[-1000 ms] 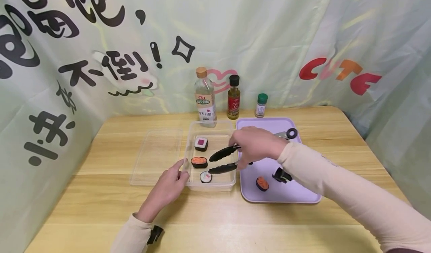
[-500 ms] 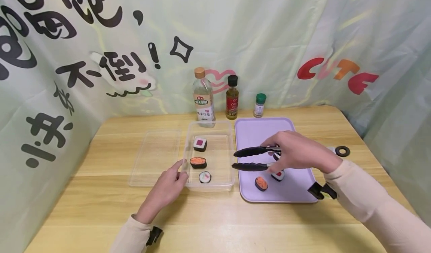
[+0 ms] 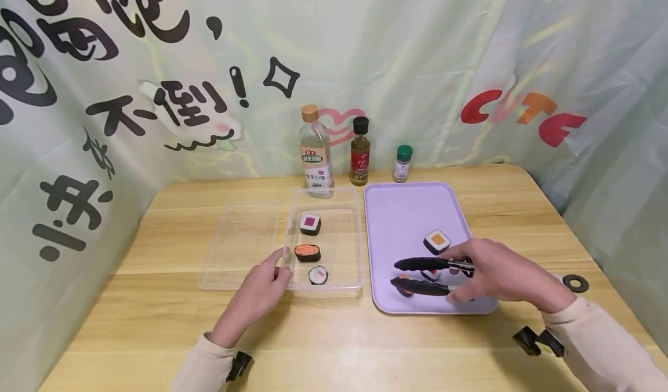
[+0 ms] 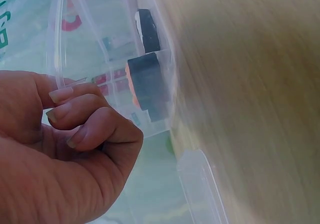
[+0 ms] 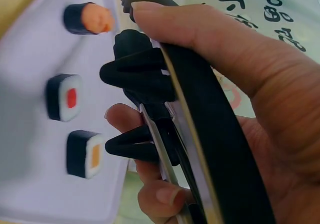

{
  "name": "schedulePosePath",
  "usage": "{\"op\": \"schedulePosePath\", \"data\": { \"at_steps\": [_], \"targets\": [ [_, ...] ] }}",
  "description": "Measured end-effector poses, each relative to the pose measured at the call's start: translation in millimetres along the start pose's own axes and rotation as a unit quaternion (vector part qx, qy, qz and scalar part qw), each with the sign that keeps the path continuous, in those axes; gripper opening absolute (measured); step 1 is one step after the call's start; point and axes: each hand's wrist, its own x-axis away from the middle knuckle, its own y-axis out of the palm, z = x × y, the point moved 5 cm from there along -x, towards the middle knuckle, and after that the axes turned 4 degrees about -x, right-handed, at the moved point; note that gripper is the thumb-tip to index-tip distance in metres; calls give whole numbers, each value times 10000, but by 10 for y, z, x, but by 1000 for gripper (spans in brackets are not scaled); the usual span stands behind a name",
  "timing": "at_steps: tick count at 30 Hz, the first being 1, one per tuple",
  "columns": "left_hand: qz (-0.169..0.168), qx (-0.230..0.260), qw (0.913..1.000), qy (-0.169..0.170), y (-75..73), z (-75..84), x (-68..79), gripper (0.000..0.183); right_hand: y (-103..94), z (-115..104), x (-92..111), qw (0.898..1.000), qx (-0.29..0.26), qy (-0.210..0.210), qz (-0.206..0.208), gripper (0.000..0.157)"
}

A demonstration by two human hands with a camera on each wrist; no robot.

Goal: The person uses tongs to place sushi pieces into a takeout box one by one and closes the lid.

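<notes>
Head view: the tongs (image 3: 420,264), between 4 and 5 o'clock, mask parts of the orange-topped sushi piece (image 5: 90,18) and the red-centred sushi piece (image 5: 64,97). The right hand (image 3: 506,273) conceals the tongs' middle section. Picture edges cut off the left sleeve (image 3: 202,364) at 7 o'clock and the right sleeve (image 3: 595,343) at 4 o'clock. Small print on the green-capped jar (image 3: 402,164), near 3 o'clock, is illegible. Right wrist view: the tongs leave the picture at 5 o'clock.
</notes>
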Motion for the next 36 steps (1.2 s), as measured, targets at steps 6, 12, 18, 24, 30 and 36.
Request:
{"op": "schedulePosePath", "data": {
  "at_steps": [6, 12, 18, 24, 30, 36],
  "targets": [
    [1, -1, 10000, -6, 2, -2, 2, 54, 89, 108, 53, 10000, -33, 78, 20, 68],
    [16, 1, 10000, -33, 4, -5, 3, 54, 109, 163, 78, 9999, -87, 27, 104, 69],
    [30, 5, 10000, -33, 8, -4, 7, 53, 126, 193, 96, 9998, -115, 9, 139, 69],
    [11, 48, 10000, -57, 4, -1, 17, 53, 169, 206, 106, 9997, -83, -88, 204, 65],
    [2, 74, 10000, -52, -3, 8, 25, 53, 213, 221, 92, 9997, -103, -111, 190, 65],
    [4, 74, 10000, -34, -2, 9, 24, 53, 231, 223, 83, 9998, -127, -58, 118, 62]
  ]
}}
